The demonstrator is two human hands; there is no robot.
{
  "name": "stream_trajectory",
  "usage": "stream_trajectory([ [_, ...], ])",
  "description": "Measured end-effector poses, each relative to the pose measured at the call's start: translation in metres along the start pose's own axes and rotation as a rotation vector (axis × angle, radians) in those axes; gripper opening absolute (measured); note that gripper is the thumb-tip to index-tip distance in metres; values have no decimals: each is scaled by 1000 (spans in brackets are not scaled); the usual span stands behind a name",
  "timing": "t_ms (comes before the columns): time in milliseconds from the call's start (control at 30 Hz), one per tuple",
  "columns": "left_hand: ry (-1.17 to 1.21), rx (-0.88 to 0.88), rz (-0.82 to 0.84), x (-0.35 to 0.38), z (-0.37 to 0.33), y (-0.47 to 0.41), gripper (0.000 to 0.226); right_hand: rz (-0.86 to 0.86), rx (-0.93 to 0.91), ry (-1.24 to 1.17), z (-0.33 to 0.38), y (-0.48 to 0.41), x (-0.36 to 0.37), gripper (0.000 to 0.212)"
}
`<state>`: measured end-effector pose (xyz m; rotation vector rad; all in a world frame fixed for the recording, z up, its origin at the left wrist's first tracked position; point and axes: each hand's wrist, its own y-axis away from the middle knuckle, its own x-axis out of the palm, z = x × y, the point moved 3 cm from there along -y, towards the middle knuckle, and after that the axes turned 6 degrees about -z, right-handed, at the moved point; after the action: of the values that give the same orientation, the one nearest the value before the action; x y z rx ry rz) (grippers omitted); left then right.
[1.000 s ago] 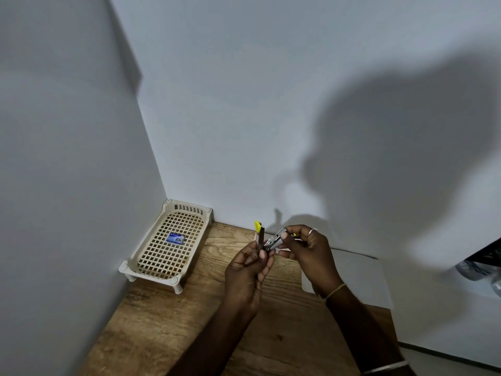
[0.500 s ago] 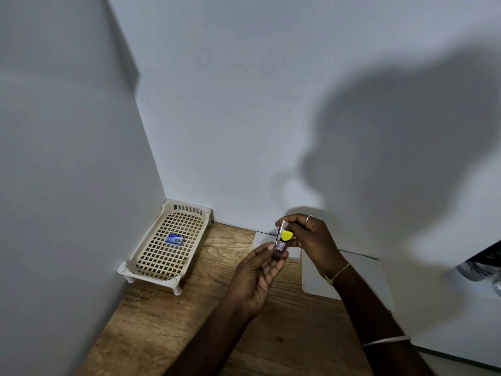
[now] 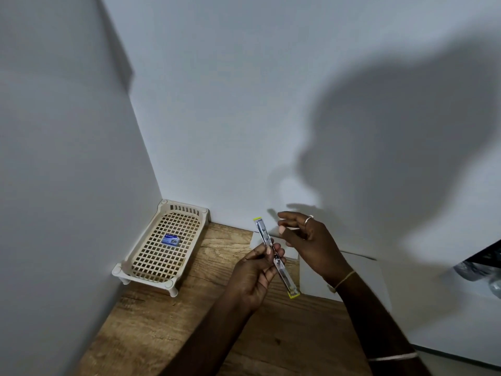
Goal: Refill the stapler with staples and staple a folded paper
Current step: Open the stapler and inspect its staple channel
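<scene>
Now the left hand [image 3: 252, 276] pinches the splayed-open stapler [image 3: 284, 275] mid-length, ends jutting past its fingers; the right hand [image 3: 307, 237] hovers just beside, fingers loose, holding nothing.

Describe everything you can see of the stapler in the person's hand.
The stapler is small and slim, shiny metal with a yellow tip at each end. It is swung fully open, both halves forming one long straight bar, slanting from upper left to lower right above the wooden table. The left hand pinches it at its middle joint. The right hand hovers beside its upper half, not touching. Whether staples sit inside is too small to tell.
</scene>
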<state>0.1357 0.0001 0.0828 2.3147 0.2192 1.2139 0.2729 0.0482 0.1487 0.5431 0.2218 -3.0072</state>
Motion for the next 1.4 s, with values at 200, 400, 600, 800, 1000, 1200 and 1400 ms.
stream_trajectory([
  [200,-11,-11,-53,-1,3,-7,33,-65,-251,351,8,13,10,26],
  [400,9,-16,-50,4,5,-6,37,-49,-305,545,11,9,18,23],
  [600,-5,-38,-82,4,2,-2,21,-14,-300,603,8,5,22,20],
  [800,-80,-72,-99,2,1,0,22,78,-241,614,6,1,28,16],
  [1000,-122,-94,-119,-1,2,-3,29,100,-165,501,0,6,30,20],
  [1200,-49,-99,-108,-2,0,-6,23,62,-235,402,3,19,28,11],
  [1400,-34,-105,-117,0,-7,-9,24,-85,-303,486,9,29,27,10],
])
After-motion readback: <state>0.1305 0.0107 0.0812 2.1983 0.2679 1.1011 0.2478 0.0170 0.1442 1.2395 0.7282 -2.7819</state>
